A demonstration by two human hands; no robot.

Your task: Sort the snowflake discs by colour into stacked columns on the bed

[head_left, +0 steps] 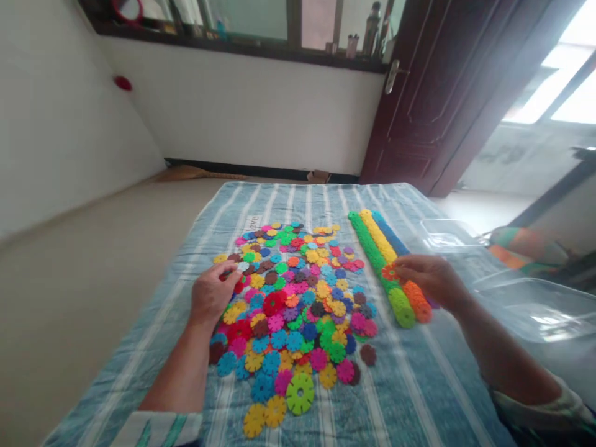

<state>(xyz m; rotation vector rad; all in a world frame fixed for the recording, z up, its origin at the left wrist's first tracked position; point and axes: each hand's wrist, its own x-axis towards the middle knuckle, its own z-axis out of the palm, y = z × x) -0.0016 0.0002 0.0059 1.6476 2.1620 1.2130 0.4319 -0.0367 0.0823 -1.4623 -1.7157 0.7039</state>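
Note:
Many notched plastic snowflake discs (294, 340) in mixed colours lie in a loose pile on the striped cloth. At the pile's left edge is my left hand (212, 295), fingers pinched together with a pale snowflake disc (243, 266) at their tips. My right hand (431, 279) is closed on an orange snowflake disc (389, 271), held over the rows at the right. Those rows are stacked discs: a green row (367, 239), a yellow row (378, 236) and a blue row (391, 233). A lime row (401, 307) and an orange row (418, 302) show nearer me; my right hand partly covers the rows.
Clear plastic containers (540, 304) stand at the right. The striped cloth (177, 347) covers the table, with floor (125, 261) beyond its left edge. A broom (186, 174) lies by the wall, and a dark red door (433, 81) is behind.

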